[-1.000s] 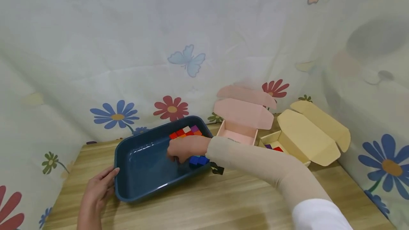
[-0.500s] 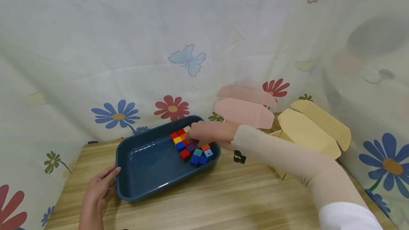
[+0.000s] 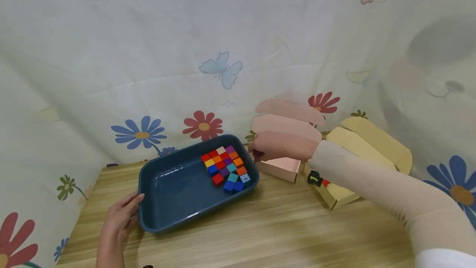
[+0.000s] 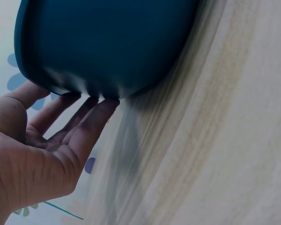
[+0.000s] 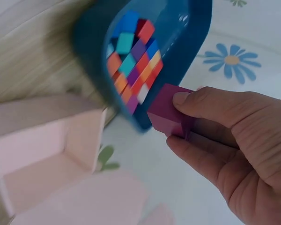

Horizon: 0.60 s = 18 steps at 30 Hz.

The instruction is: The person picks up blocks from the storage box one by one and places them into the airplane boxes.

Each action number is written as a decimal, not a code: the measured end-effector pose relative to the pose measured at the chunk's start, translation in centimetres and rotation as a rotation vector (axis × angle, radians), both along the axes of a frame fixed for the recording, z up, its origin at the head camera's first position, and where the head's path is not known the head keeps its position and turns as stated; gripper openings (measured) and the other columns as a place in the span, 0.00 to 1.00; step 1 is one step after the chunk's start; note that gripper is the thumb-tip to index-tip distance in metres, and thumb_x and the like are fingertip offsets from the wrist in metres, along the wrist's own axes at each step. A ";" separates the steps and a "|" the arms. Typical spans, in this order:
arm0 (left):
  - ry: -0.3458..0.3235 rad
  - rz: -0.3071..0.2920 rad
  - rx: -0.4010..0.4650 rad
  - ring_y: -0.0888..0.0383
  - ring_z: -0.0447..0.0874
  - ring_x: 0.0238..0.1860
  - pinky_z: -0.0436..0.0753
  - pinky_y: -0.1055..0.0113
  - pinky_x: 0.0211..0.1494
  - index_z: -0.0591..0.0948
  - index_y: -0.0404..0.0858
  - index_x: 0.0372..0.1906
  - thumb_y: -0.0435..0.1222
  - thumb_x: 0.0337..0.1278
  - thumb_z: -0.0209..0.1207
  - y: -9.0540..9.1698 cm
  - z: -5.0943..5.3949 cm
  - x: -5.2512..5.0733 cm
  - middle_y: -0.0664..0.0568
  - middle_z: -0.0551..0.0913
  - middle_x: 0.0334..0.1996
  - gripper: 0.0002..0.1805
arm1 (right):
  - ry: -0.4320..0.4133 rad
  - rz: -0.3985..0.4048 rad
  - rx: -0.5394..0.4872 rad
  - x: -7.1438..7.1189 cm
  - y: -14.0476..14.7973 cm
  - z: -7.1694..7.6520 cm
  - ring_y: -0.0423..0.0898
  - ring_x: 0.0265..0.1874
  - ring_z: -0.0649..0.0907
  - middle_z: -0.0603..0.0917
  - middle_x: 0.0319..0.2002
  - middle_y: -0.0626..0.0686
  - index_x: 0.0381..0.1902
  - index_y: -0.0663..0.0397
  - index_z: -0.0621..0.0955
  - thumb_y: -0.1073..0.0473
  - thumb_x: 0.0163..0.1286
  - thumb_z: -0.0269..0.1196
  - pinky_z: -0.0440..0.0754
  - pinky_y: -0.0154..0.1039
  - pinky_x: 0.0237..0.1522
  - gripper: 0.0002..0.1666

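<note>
A purple cube [image 5: 166,108] is pinched between the thumb and fingers of my right hand [image 3: 282,144]. In the head view that hand is between the dark blue tray [image 3: 178,218] and the pink box [image 3: 279,172], over the box's left side. Several coloured cubes [image 3: 224,164] lie grouped at the tray's right end, red, orange, blue, teal and purple among them. My left hand [image 3: 120,214] is at the tray's left end. Its fairly straight fingertips touch the outer wall in the left wrist view, the thumb near the rim.
Right of the pink box, an open yellow box [image 3: 336,195] is partly covered by my right forearm; a bit of red shows inside it. Both lids stand raised. Behind the wooden table [image 3: 267,230] hangs a flower-printed cloth [image 3: 167,73].
My right hand has left the tray's cubes and moved right towards the pink box, with the purple cube in its grip. The left hand stays at the tray.
</note>
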State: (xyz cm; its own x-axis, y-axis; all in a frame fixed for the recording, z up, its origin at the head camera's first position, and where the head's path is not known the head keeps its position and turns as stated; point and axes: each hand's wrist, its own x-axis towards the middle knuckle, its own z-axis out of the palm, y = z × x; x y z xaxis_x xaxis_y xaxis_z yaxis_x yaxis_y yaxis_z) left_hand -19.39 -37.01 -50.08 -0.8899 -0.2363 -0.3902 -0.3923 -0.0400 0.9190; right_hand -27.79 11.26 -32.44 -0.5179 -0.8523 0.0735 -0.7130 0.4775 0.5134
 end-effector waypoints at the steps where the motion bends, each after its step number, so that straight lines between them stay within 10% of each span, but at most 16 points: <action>1: 0.000 0.000 -0.001 0.71 0.85 0.39 0.86 0.67 0.47 0.58 0.35 0.79 0.48 0.64 0.68 0.0 0.0 0.0 0.70 0.83 0.38 0.47 | 0.039 0.006 0.008 0.0 0.7 0.1 0.49 0.27 0.70 0.64 0.13 0.41 0.14 0.27 0.69 0.40 0.64 0.61 0.68 0.50 0.35 0.21; 8: -0.002 0.007 -0.003 0.71 0.85 0.39 0.86 0.67 0.46 0.59 0.35 0.79 0.47 0.64 0.68 -0.2 0.0 -0.1 0.70 0.84 0.38 0.46 | -0.471 0.004 -0.135 -0.8 3.7 -0.8 0.38 0.22 0.70 0.69 0.20 0.41 0.29 0.50 0.82 0.64 0.67 0.70 0.65 0.31 0.29 0.07; 18: -0.014 0.025 -0.019 0.71 0.85 0.39 0.87 0.65 0.47 0.61 0.36 0.78 0.46 0.65 0.67 0.0 -0.1 -0.2 0.69 0.84 0.38 0.43 | -0.523 -0.078 -0.135 -0.8 7.7 -1.9 0.36 0.23 0.72 0.77 0.22 0.41 0.28 0.51 0.83 0.66 0.63 0.72 0.72 0.31 0.28 0.08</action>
State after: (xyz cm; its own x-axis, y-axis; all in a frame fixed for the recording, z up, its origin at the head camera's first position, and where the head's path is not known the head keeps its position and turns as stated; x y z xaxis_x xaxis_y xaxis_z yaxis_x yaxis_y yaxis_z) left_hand -19.61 -37.05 -50.16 -0.8781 -0.2653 -0.3981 -0.4045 -0.0327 0.9140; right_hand -28.55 18.93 -34.35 -0.5762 -0.8105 -0.1053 -0.8165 0.5766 0.0303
